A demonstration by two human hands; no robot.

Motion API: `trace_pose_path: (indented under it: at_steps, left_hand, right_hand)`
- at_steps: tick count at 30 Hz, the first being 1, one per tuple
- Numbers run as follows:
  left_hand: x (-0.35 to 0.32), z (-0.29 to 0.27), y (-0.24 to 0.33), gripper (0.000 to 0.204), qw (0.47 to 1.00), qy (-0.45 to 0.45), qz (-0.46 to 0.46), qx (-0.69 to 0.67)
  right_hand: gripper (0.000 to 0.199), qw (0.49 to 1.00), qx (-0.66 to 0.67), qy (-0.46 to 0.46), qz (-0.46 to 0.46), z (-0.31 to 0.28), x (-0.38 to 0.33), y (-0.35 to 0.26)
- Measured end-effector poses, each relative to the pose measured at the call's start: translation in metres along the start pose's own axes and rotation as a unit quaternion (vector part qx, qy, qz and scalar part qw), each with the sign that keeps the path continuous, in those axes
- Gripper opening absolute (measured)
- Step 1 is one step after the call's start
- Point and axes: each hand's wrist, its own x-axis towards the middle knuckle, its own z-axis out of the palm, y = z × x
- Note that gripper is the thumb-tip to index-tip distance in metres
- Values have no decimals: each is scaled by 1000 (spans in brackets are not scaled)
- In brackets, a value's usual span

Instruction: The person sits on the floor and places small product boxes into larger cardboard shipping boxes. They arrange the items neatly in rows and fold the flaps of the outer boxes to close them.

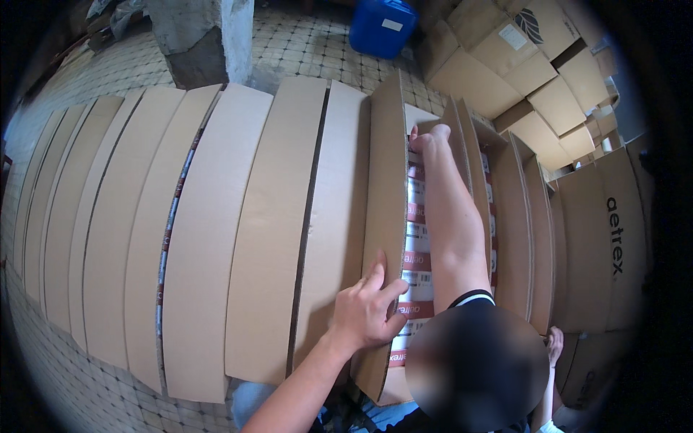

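A long open carton (393, 386) lies before me, its upright flap (385, 209) on the left. My left hand (367, 310) holds that flap, fingers spread and hooked over its top edge. Inside is a row of white and red boxes (417, 278) with printed labels. My right arm, in a dark sleeve with white trim, stretches across the carton. At the far end rests my right hand (433, 136), beside the inner flap; its fingers are mostly hidden, so any grip is unclear. A blurred patch covers part of the view below the right arm.
Long closed cartons (209, 252) stand in a row to the left. More upright flaps (509, 224) rise on the right, where another person's hand (554, 345) touches a carton edge. Stacked cartons (527, 65), a blue jerrycan (382, 29) and a concrete pillar (206, 43) stand beyond.
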Motion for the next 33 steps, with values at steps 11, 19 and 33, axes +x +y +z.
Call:
trace_pose_path:
  at_steps: [11,19,33]
  left_hand:
    - [-2,-2,-7,29,1000,-7,7,-20]
    - [1,-2,-1,32,999,-8,-23,-44]
    - [2,-1,17,38,984,-118,-136,-5]
  right_hand:
    - [86,962,-26,-220,-158,74,-70,-50]
    - [69,625,-129,-737,-222,83,-243,-164]
    - [55,302,-764,-183,-541,-317,-286,-82]
